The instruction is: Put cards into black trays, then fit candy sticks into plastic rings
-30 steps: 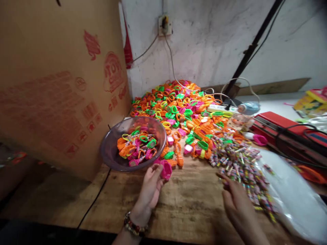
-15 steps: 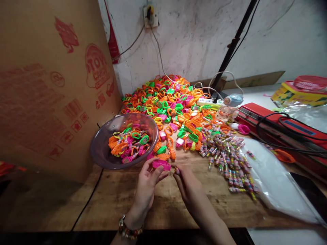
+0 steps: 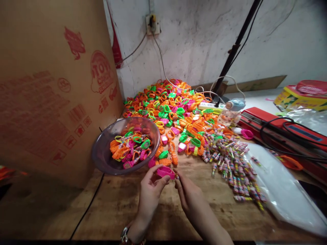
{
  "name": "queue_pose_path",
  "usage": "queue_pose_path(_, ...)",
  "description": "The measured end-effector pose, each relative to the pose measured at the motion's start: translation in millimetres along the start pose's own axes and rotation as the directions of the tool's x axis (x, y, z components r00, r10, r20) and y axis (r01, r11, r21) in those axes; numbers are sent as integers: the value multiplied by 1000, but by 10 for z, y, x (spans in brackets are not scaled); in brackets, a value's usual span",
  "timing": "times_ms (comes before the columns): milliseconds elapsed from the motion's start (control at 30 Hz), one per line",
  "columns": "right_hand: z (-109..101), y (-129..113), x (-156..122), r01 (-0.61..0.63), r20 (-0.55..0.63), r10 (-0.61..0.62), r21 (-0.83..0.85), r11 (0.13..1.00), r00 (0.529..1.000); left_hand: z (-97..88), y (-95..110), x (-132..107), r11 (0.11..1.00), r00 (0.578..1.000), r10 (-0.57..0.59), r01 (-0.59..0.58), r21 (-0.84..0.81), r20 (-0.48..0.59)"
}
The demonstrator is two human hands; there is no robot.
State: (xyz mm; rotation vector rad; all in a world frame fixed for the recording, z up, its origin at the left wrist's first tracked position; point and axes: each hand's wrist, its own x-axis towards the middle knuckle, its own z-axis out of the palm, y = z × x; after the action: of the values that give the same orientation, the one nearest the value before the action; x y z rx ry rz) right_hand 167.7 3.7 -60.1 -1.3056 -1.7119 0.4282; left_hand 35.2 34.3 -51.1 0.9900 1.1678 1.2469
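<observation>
My left hand (image 3: 151,190) pinches a pink toy watch (image 3: 165,172) just above the wooden table (image 3: 127,204). My right hand (image 3: 188,194) meets it from the right, fingertips pinched on a small candy roll (image 3: 176,175) at the watch's end. Just behind my left hand stands a purple bowl (image 3: 102,154) holding several orange, pink and green toy watches. A big heap of toy watches (image 3: 173,109) spreads behind it. A pile of small striped candy rolls (image 3: 230,160) lies to the right of my hands.
A large cardboard box (image 3: 51,85) stands on the left. A clear plastic bag (image 3: 281,190) lies right of the candy. A red heat sealer (image 3: 278,127) with black cables, a power strip (image 3: 212,106), a black stand pole (image 3: 237,44) and a yellow box (image 3: 298,97) sit at the back right.
My right hand came from the candy pile on the right to the pink watch held in my left hand. The hands now touch at the watch.
</observation>
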Motion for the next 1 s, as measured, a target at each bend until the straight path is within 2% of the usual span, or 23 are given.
queue_pose_path(100,16,12,-18,36,13,-34,-217,975,999,-4,-66,-22,998,1000,4,-2,58,-25)
queue_pose_path(200,38,30,-40,81,-10,-101,-519,851,995,-15,-128,-55,987,997,47,-37,157,-55)
queue_pose_path(300,77,64,-72,193,39,-223,-661,725,974,-67,-172,-66,972,999,32,-23,233,-36)
queue_pose_path(367,130,115,-117,292,118,-287,-656,696,951,-126,-199,-61,962,1000,-1,0,275,4)
queue_pose_path(433,199,184,-180,308,161,-267,-615,726,950,-189,-225,-60,940,999,12,-25,341,39)
queue_pose_path(500,259,249,-246,239,150,-187,-544,804,971,-236,-247,-72,911,997,61,-74,405,45)
queue_pose_path(567,289,282,-297,130,101,-94,-444,887,990,-257,-255,-94,912,998,68,-70,405,19)
queue_pose_path(667,289,265,-329,3,66,16,-287,958,998,-238,-234,-117,952,999,-36,38,304,-12)
queue_pose_path(800,302,215,-319,-79,90,107,-270,960,990,-188,-192,-114,971,996,-91,92,221,-15)
queue_pose_path(1000,324,181,-308,-120,141,201,-440,890,969,-180,-206,-102,973,997,-76,75,217,-4)
